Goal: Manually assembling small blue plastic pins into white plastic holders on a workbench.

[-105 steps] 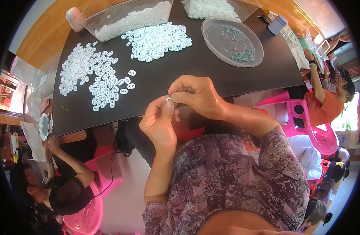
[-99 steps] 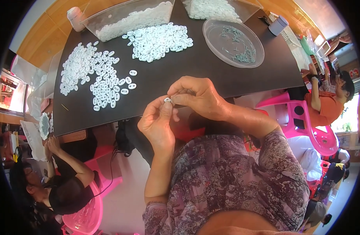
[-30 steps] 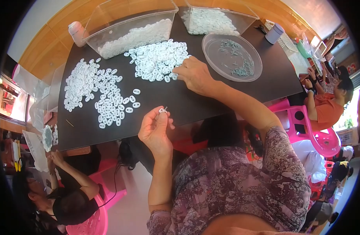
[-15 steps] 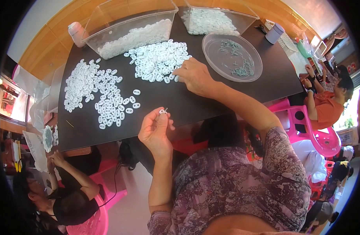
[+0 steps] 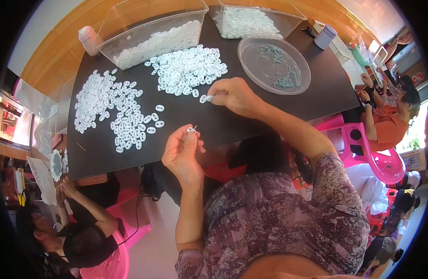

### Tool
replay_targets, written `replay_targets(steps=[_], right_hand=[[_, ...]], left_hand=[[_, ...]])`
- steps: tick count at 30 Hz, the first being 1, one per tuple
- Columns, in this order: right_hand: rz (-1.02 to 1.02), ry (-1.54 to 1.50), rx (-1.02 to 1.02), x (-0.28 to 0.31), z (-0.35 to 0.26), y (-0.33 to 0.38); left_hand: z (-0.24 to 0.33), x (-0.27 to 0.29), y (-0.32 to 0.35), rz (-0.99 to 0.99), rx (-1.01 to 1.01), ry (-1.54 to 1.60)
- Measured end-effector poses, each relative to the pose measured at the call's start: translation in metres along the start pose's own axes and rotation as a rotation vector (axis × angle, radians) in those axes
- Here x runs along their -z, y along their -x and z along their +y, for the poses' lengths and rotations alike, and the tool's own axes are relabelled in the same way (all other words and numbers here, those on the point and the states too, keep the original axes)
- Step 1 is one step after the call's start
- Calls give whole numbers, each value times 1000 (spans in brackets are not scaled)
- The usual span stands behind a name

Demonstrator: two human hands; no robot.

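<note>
Two bare hands over a dark table (image 5: 100, 158), with clock directions taken from the middle of the view. At 8 o'clock, a co-worker in black (image 5: 86, 244) on a pink chair. At 9, on the table, a thin yellowish stick (image 5: 81, 147), slanting down toward between 4 and 5. Between 9 and 10, a left heap (image 5: 89, 100) of white oval two-holed pieces, running into a looser spread (image 5: 128, 122). At 10, a pale bottle (image 5: 89, 42); at 11, a clear bin (image 5: 158, 44), part full of similar pieces.

Close to centre, with the left hand (image 5: 182, 156), pinches a white piece (image 5: 190, 130) between thumb and index finger, with long axis roughly from 9 to 3 and a slim pin (image 5: 195, 127) pointing toward 1. Beyond, at 11, a middle heap (image 5: 188, 69). Near 12, with the right hand (image 5: 235, 95), grasps a second white piece (image 5: 210, 98) in the fingertips, just beside a loose piece (image 5: 203, 99) standing lengthwise nearly 12 to 6; cannot tell the second's long axis, partly covered.

Between 12 and 1, another bin (image 5: 249, 23) of white pieces; past 1, a round clear tray (image 5: 251, 65) of greenish pins. Near 3, a co-worker in orange (image 5: 386, 128).
</note>
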State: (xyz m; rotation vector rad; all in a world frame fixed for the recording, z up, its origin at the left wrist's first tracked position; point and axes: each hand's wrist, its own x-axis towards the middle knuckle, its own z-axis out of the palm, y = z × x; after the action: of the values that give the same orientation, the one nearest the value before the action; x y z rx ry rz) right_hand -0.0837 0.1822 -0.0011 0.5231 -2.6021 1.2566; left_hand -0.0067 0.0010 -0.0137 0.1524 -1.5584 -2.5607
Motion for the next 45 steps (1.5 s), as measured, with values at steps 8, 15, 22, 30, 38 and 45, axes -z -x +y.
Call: replay_targets(steps=[8,15,22,30,38,45], right_hand=[[-151,-519,-331,10,-30,7],[-166,-538,-117,3,-28,20],[-215,-599,-281,1,-45,23],[-245,-624,-266,-4,-44,27],[-181,-665,-279,-4,-45,31],[-141,-584,-246,-8,-46,33]], left_hand=[[3,-2,3,-31,-11,-2],[5,-3,6,-35,19,31],[5,-2,10,-54,47,57],[6,-3,12,-45,46,37],[2,-3,15,-34,44,12],[0,-4,15,-23,37,-11]])
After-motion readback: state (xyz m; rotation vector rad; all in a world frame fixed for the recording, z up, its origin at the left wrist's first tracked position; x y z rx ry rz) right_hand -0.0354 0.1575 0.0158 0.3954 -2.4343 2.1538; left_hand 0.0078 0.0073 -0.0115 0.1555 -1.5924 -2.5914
